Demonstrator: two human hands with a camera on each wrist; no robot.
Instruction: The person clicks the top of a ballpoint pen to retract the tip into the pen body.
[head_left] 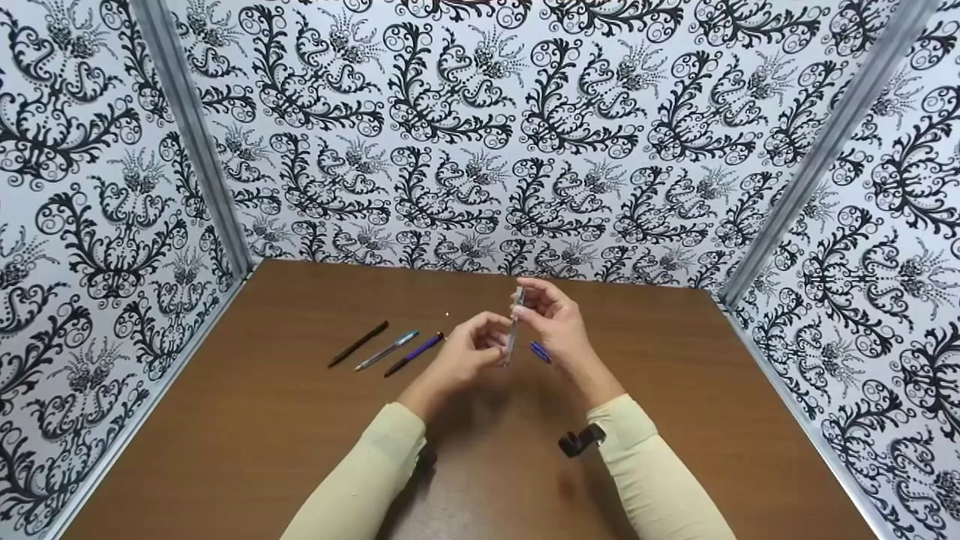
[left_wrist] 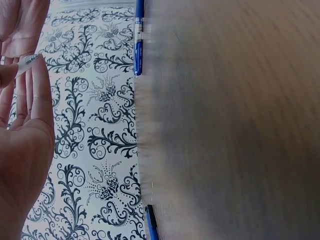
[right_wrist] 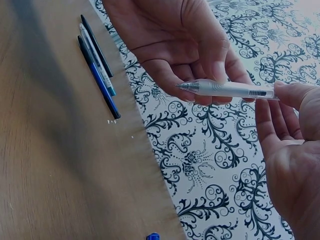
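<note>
A clear white pen (right_wrist: 225, 90) is held between the two hands above the table, its pointed metal tip toward the left in the right wrist view. My left hand (head_left: 472, 346) pinches the pen's front half between thumb and fingers. At the pen's rear end, my right hand (head_left: 556, 321) grips it with thumb and fingertips. In the left wrist view only the pen's tip (left_wrist: 31, 59) shows past the left hand's thumb. A blue pen (head_left: 540, 352) lies on the table beneath the right hand.
Left of the hands, a black pen (head_left: 358, 343), a clear pen with a light-blue end (head_left: 387, 351) and a purple-blue pen (head_left: 414, 355) lie side by side on the brown table (head_left: 247, 420). Tiny white bits (right_wrist: 111, 121) lie near them. Patterned walls (head_left: 465, 150) surround the table.
</note>
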